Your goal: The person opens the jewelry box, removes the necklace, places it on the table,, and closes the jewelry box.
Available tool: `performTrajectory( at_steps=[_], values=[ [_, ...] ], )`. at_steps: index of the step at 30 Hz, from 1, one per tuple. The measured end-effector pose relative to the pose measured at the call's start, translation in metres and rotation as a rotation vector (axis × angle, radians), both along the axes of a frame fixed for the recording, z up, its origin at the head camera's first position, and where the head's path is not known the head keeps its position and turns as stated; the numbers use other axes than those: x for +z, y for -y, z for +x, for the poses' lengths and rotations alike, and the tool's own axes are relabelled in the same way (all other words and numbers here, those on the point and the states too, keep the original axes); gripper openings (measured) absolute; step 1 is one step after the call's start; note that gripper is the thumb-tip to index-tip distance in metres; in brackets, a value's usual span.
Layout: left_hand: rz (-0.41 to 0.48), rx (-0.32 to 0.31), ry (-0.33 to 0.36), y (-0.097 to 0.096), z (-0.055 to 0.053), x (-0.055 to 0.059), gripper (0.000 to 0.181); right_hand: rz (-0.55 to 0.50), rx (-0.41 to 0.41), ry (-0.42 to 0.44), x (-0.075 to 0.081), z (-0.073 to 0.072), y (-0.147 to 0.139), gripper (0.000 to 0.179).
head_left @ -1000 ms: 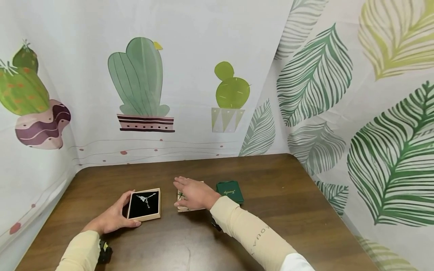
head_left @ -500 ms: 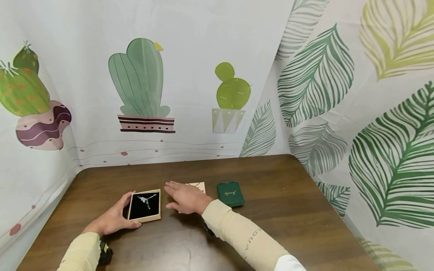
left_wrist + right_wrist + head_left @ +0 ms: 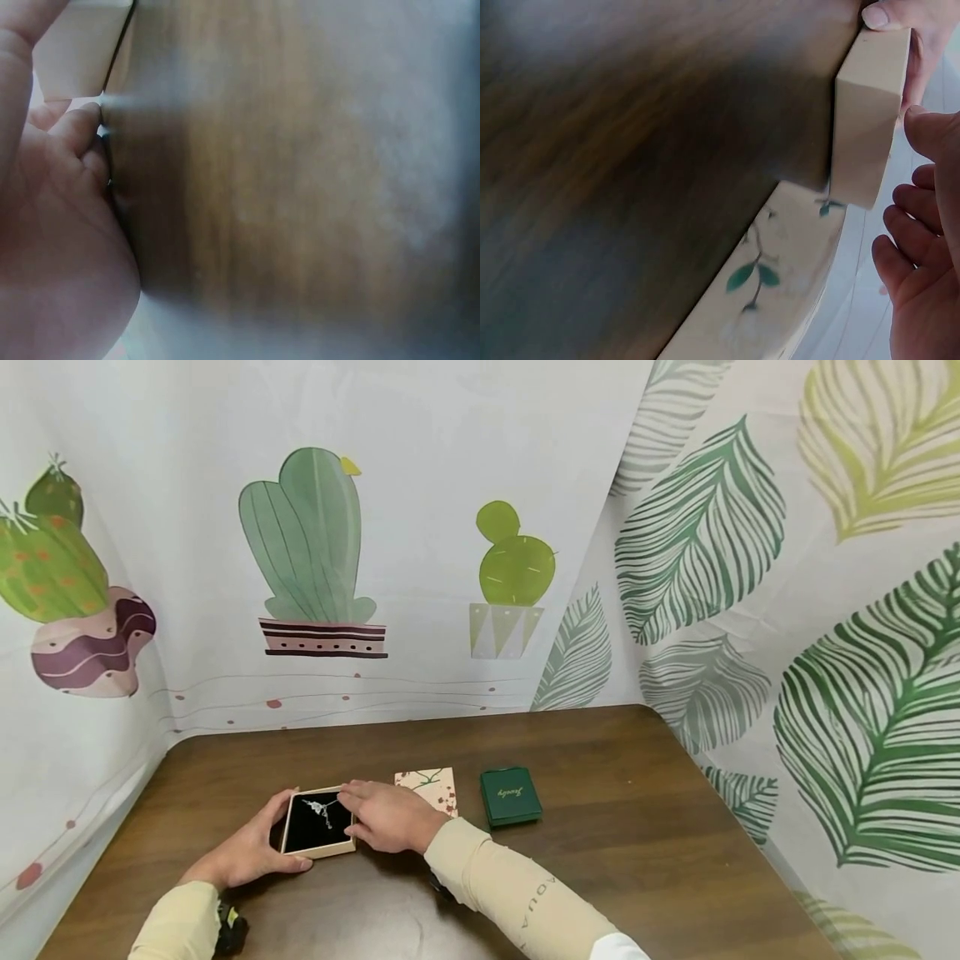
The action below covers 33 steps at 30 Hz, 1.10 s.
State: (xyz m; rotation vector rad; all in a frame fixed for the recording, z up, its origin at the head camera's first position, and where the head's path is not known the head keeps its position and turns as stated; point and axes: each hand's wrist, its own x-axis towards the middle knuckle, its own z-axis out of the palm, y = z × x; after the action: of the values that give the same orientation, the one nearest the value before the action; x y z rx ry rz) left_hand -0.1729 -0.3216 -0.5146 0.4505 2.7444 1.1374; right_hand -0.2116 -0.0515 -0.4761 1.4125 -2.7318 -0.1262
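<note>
White wall cloths (image 3: pixel 427 535) printed with cacti and large leaves hung behind the work area, above a dark brown wood-grain table (image 3: pixel 660 835) with rounded far corners. Two forearms in cream sleeves (image 3: pixel 517 885) extended over the table from the near side. On the left, the person's left hand (image 3: pixel 251 847) gripped a square beige open-topped cardboard box (image 3: pixel 330 851), fingers at the far left corner and thumb along the near edge; this grip was judged to steady the box while leaving its top and right side accessible. The right hand (image 3: pixel 390 818) held nothing: its fingers were loosely extended over the right edge of that box, contact unconfirmed. To the right lay a square dark green box (image 3: pixel 512 797) with gold lettering, and between it and the hands a square beige flower-printed box or lid (image 3: pixel 433 787), partly hidden by the right hand; both sat well within reach. Inside the gripped box, a silver-coloured necklace (image 3: pixel 318 808) rested on a black pad (image 3: pixel 303 835), which presumably kept it displayed flat. Compared with half a second earlier, the right hand had shifted leftward onto the box's edge, uncovering more of the flower-printed piece; the left-hand grip and the green box appeared unchanged.
</note>
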Motion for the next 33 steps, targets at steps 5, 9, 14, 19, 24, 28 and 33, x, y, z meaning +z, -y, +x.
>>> performTrajectory(
  at_steps=[5,9,14,19,24,28,33],
  values=[
    [0.008,0.001,-0.001,-0.002,0.001,-0.001,0.114,-0.003,0.009,0.002,-0.002,0.003,0.009,0.054],
    [0.004,-0.001,-0.017,-0.003,0.002,-0.001,0.113,0.021,0.022,-0.011,-0.004,0.005,0.013,0.052],
    [-0.003,0.01,-0.025,-0.003,0.003,0.0,0.113,0.054,0.018,-0.029,-0.004,0.004,0.019,0.05],
    [-0.02,0.022,-0.017,-0.001,0.002,0.0,0.115,0.085,-0.024,-0.022,-0.006,0.005,0.03,0.05],
    [-0.021,0.023,-0.009,-0.001,0.001,0.001,0.116,0.111,-0.062,-0.028,-0.005,0.007,0.038,0.048],
    [-0.023,0.025,-0.011,0.0,0.001,0.0,0.115,0.094,-0.088,-0.054,-0.007,0.007,0.04,0.042],
    [-0.005,0.007,-0.048,0.0,0.001,-0.003,0.112,0.058,-0.147,-0.109,-0.011,0.009,0.046,0.028]
  ],
)
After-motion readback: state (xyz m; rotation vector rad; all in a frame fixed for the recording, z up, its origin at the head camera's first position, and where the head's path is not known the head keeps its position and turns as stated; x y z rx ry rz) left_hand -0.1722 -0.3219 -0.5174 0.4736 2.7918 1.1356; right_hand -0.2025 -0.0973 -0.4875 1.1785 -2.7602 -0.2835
